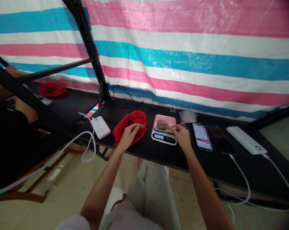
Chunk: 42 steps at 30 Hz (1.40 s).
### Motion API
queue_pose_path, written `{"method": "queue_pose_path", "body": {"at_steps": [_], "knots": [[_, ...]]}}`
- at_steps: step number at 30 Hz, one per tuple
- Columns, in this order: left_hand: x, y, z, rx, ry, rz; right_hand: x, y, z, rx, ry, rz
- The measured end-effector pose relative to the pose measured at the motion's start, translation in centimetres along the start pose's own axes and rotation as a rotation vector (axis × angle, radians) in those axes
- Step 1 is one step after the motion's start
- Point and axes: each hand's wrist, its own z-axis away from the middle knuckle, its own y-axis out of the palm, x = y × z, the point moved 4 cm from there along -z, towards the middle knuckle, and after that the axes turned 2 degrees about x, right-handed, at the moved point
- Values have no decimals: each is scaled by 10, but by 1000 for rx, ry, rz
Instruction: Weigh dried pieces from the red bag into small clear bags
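From my remote seat, via the head cam, I've got both hands working over the black desk (146,148). My R hand (182,134) has thumb & fingertips pinching the R edge of a small clear bag (162,124) w/ brownish bits, which lies on the pink-topped plate of a white scale (154,134); display's lit, can't read the digits. My L hand (130,134) is over the mouth of a red bag (141,117) L of the scale, fingers pointing R, dark bits visible inside; can't tell if it's gripping anything. Behind the scale: green batteries (172,110), then clear plastic (188,117) just R of them. Further R: lit phone (202,136), dark phone (223,140), white power bank (246,140) w/ cable. Far L: another white power bank (100,127). Beyond the black frame, a co-worker's arm (26,110) near a 2nd red bag (45,92).
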Motion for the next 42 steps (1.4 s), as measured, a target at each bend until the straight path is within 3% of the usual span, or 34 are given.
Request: {"method": "queue_pose_path", "body": {"at_steps": [3, 7, 10, 14, 16, 20, 27, 36, 42], "knots": [[-3, 10, -1, 46, 12, 10, 11, -6, 3, -54, -98, -68], [-10, 20, -7, 41, 74, 22, 39, -25, 13, -138, -344, -96], [-16, 30, -17, 26, 133, 85, 63, -38, 24, -61, -540, -104], [-13, 56, -28, 206, 98, 247, 80, -45, 28, 30, -658, -177], [-5, 65, -29, 204, 38, 339, 77, -43, 24, 30, -632, -257], [13, 70, -28, 27, -6, 423, 54, -27, 13, -8, -463, -459], [28, 80, -32, -70, 39, 322, 27, 3, 3, 4, -234, -726], [43, 82, -37, -250, -20, 342, 19, 27, 2, 4, -224, -607], [44, 79, -34, -310, -25, 371, 19, 29, 6, -76, -263, -711]]}}
